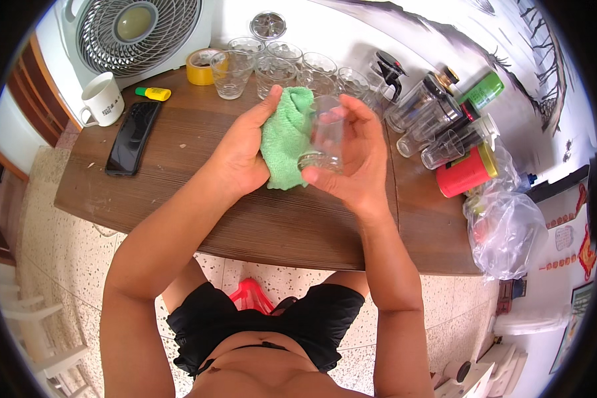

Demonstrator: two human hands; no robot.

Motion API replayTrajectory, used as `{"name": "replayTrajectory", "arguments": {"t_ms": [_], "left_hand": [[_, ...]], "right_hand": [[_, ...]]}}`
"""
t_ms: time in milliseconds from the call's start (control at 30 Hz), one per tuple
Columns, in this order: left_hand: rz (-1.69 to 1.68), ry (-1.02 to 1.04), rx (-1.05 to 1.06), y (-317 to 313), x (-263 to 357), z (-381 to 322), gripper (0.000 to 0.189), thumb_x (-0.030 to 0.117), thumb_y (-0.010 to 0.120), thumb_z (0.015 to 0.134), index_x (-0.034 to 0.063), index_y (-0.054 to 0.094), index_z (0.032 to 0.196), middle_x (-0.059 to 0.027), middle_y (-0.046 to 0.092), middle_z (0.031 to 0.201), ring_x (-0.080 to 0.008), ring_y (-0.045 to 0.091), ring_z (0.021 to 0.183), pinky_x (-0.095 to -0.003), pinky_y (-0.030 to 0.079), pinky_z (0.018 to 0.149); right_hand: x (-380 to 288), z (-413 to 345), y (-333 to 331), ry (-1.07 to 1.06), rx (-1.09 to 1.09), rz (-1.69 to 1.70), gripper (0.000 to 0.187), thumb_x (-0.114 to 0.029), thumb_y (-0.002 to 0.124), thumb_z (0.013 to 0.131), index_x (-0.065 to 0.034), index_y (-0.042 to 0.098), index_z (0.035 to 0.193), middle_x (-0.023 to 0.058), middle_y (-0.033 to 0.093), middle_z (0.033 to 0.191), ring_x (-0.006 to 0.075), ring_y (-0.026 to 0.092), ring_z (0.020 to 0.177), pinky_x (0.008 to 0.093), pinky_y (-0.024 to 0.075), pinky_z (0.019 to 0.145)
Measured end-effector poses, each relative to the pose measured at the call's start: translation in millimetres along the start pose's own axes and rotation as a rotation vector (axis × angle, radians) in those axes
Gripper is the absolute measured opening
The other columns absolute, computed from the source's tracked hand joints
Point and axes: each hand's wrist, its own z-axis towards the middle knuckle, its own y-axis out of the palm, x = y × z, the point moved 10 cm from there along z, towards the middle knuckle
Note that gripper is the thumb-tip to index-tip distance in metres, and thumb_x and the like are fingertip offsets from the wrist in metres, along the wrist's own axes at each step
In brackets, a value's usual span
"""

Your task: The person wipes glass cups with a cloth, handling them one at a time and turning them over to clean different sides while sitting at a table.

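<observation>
My left hand (244, 154) holds a folded green terry cloth (286, 144) above the wooden table. In my right hand (360, 154) is a clear drinking glass (326, 137), gripped between thumb and fingers, its side right beside the cloth; whether they touch is unclear. The glass is slightly blurred. Several clear glasses stand just beyond my hands, among them a tapered glass (232, 79) near a roll of yellow tape (202, 67). My left fingers are mostly hidden behind the cloth.
A box fan (179, 49), a white mug (104, 102), a highlighter (153, 93) and a black phone (133, 139) are at the left. On the right are lidded glass bottles, a green can (482, 89), a red tin (467, 171) and a clear plastic bag (507, 234) at the table's edge.
</observation>
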Motion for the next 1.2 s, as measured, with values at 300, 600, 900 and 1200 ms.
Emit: {"name": "replayTrajectory", "arguments": {"t_ms": [300, 600, 900, 1200], "left_hand": [[0.539, 0.442, 0.323, -7.6, 61.5, -18.3, 0.041, 0.038, 0.072, 0.101, -0.0004, 0.067, 0.116, -0.0070, 0.073, 0.096, -0.0145, 0.069, 0.079, -0.0329, 0.059, 0.071], [0.166, 0.106, 0.142, -22.2, 29.1, 3.1, 0.044, 0.042, 0.063, 0.105, 0.0038, 0.063, 0.127, -0.0084, 0.072, 0.118, -0.0203, 0.070, 0.110, -0.0406, 0.059, 0.093], [0.338, -0.077, 0.065, 0.8, 1.2, -5.8, 0.051, 0.051, 0.051, 0.109, 0.0059, 0.062, 0.130, -0.0111, 0.071, 0.120, -0.0206, 0.071, 0.102, -0.0389, 0.060, 0.086], [0.498, 0.061, 0.152, -6.9, 8.1, -5.4, 0.047, 0.038, 0.065, 0.105, 0.0026, 0.058, 0.135, -0.0104, 0.067, 0.125, -0.0219, 0.067, 0.111, -0.0407, 0.057, 0.091]], "right_hand": [[8.2, -0.9, -22.4, 0.193, 0.013, -0.125, 0.099, -0.014, 0.097, 0.064, 0.0028, 0.045, 0.146, 0.0135, 0.056, 0.136, 0.0253, 0.058, 0.123, 0.0384, 0.0465, 0.107], [29.8, -11.7, -0.9, 0.490, 0.019, 0.397, 0.096, -0.009, 0.091, 0.063, 0.0018, 0.041, 0.144, 0.0170, 0.055, 0.134, 0.0295, 0.061, 0.121, 0.0428, 0.0462, 0.109], [8.5, -8.6, 14.9, 0.272, -0.155, 0.427, 0.112, -0.013, 0.098, 0.054, -0.0007, 0.040, 0.149, 0.0158, 0.053, 0.143, 0.0324, 0.052, 0.138, 0.0495, 0.0412, 0.118], [-14.7, 1.5, -26.4, -0.089, 0.067, -0.374, 0.103, -0.008, 0.098, 0.065, -0.0019, 0.038, 0.149, 0.0143, 0.050, 0.144, 0.0248, 0.055, 0.128, 0.0422, 0.0507, 0.105]]}}
